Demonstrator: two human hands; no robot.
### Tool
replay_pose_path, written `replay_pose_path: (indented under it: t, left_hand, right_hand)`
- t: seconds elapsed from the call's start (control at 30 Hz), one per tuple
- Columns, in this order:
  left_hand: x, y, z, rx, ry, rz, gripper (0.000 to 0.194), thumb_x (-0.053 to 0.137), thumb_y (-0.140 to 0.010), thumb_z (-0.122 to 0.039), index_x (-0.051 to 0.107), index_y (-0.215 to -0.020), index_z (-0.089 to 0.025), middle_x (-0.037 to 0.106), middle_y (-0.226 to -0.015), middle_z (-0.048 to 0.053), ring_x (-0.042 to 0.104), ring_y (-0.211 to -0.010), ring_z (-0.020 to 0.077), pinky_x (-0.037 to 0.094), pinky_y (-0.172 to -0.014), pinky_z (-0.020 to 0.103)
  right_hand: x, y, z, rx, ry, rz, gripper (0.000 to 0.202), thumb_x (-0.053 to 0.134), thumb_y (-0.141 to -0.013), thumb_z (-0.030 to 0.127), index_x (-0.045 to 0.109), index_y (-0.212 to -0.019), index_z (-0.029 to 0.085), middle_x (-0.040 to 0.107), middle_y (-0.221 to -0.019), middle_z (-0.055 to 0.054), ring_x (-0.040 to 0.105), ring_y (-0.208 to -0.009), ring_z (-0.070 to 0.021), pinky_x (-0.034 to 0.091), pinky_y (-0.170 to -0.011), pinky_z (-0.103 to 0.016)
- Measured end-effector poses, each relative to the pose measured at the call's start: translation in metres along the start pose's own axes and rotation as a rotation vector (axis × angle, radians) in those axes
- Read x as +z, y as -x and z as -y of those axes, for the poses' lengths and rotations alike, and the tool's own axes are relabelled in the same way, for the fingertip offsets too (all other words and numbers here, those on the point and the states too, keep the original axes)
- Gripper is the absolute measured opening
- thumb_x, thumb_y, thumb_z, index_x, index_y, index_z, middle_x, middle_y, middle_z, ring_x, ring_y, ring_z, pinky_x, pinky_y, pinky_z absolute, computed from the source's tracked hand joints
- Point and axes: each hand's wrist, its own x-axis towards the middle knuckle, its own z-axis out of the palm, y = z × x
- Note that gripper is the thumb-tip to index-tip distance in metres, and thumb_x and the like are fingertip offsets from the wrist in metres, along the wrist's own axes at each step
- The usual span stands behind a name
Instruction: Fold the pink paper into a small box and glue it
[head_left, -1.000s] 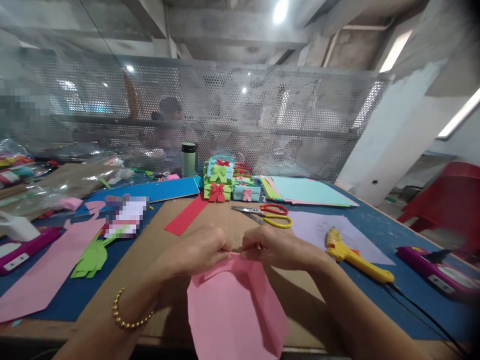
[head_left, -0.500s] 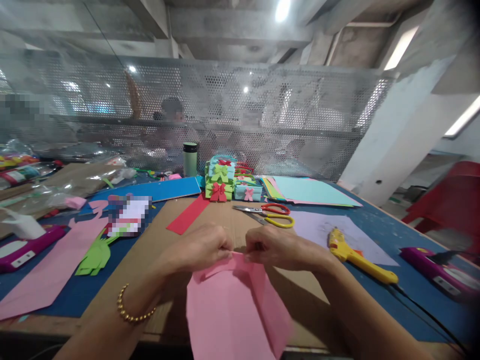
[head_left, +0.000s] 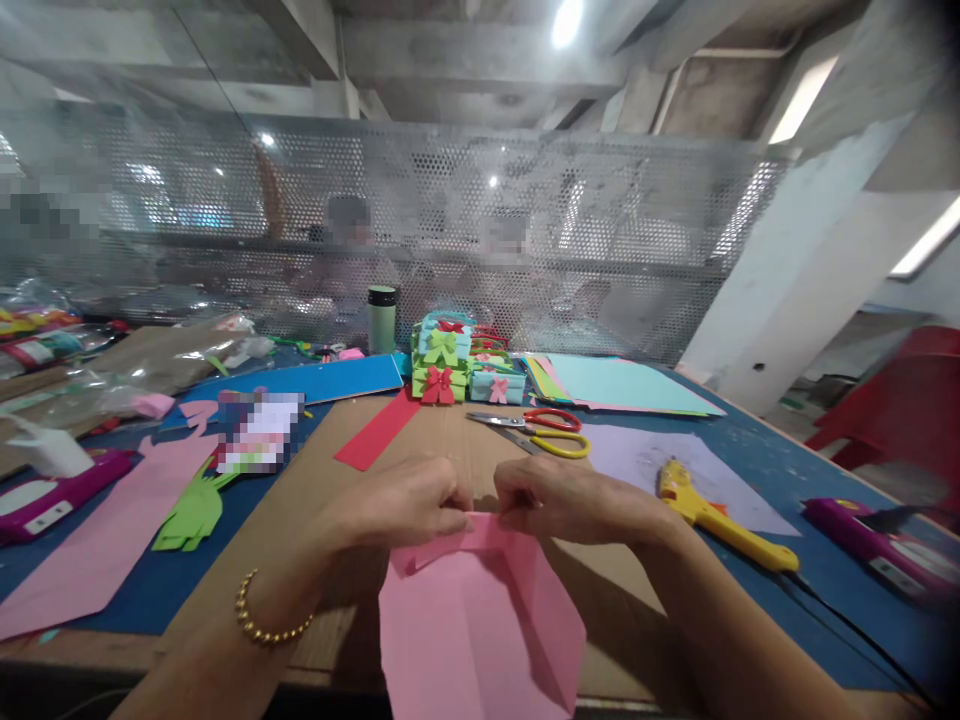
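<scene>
A folded sheet of pink paper (head_left: pixel 472 620) is held up between my hands at the near edge of the brown cardboard (head_left: pixel 277 540). My left hand (head_left: pixel 405 500), with a gold bead bracelet at its wrist, pinches the paper's far edge. Close beside it, my right hand (head_left: pixel 555 500) pinches the same edge a little to the right. The paper has creases, and its right side stands up as a flap. Beyond my hands lie scissors with yellow handles (head_left: pixel 559 443), scissors with red handles (head_left: pixel 553 418) and a red strip (head_left: pixel 379 430).
On the right, a yellow glue gun (head_left: pixel 720 520) rests over a lilac sheet (head_left: pixel 750 490), its cord trailing nearer. Small paper boxes with bows (head_left: pixel 441 360) stand ahead, beside a green flask (head_left: pixel 382 322). Pink paper (head_left: pixel 97 540) and green cutouts (head_left: pixel 191 513) lie left.
The pink paper and both my hands have shifted slightly right, and the paper's near part has tipped a little. Both hands still pinch its far edge.
</scene>
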Motion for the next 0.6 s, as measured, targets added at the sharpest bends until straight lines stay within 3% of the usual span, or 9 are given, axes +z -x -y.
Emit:
replay_pose_path:
  t: [0.1,0.2,0.43,0.5,0.6]
  left_hand:
    - [0.0042,-0.0025,-0.0027,0.037,0.023,-0.041,0.032,0.053,-0.084,-0.032,0.045,-0.058,-0.016,0.03,-0.055,-0.005,0.03,-0.053,0.008,0.018,-0.049,0.026]
    - [0.0076,-0.0063,-0.0057,0.104,-0.005,-0.096,0.031,0.05,-0.086,-0.025,0.044,-0.057,-0.015,0.031,-0.054,-0.005,0.03,-0.052,0.0071,0.018,-0.05,0.027]
    - [0.0051,-0.0073,-0.0086,0.195,0.017,-0.045,0.029,0.052,-0.082,-0.015,0.041,-0.055,-0.015,0.024,-0.054,-0.007,0.025,-0.05,0.0065,0.019,-0.051,0.027]
    - [0.005,-0.0063,-0.0095,0.195,0.0,-0.056,0.031,0.051,-0.084,-0.016,0.042,-0.054,-0.015,0.024,-0.053,-0.007,0.024,-0.05,0.0068,0.019,-0.051,0.027]
    - [0.0072,-0.0058,-0.0101,0.178,-0.031,-0.078,0.034,0.05,-0.089,-0.022,0.049,-0.056,-0.014,0.03,-0.052,-0.006,0.028,-0.05,0.0069,0.019,-0.051,0.026]
  right_hand:
    - [0.0022,-0.0008,0.0007,-0.028,0.006,-0.02,0.005,0.06,-0.078,0.016,0.064,-0.075,0.017,0.066,-0.078,0.0,0.051,-0.066,-0.0098,0.032,-0.058,-0.021]
    - [0.0054,-0.0015,0.0004,-0.049,0.0,-0.04,0.004,0.061,-0.077,0.016,0.065,-0.077,0.017,0.065,-0.076,0.001,0.05,-0.066,-0.0091,0.031,-0.058,-0.021]
    - [0.003,0.0,0.0008,-0.086,-0.016,-0.02,0.008,0.062,-0.076,0.013,0.068,-0.079,0.017,0.066,-0.077,0.001,0.05,-0.065,-0.0085,0.031,-0.057,-0.02]
    - [0.0003,0.0001,0.0007,-0.068,-0.024,-0.005,0.005,0.064,-0.079,0.018,0.068,-0.079,0.016,0.066,-0.075,0.001,0.05,-0.063,-0.0085,0.031,-0.055,-0.02]
    - [-0.0012,-0.0012,-0.0005,-0.053,-0.034,0.031,0.025,0.063,-0.087,0.038,0.07,-0.085,0.015,0.067,-0.076,-0.001,0.051,-0.061,-0.0096,0.031,-0.052,-0.021]
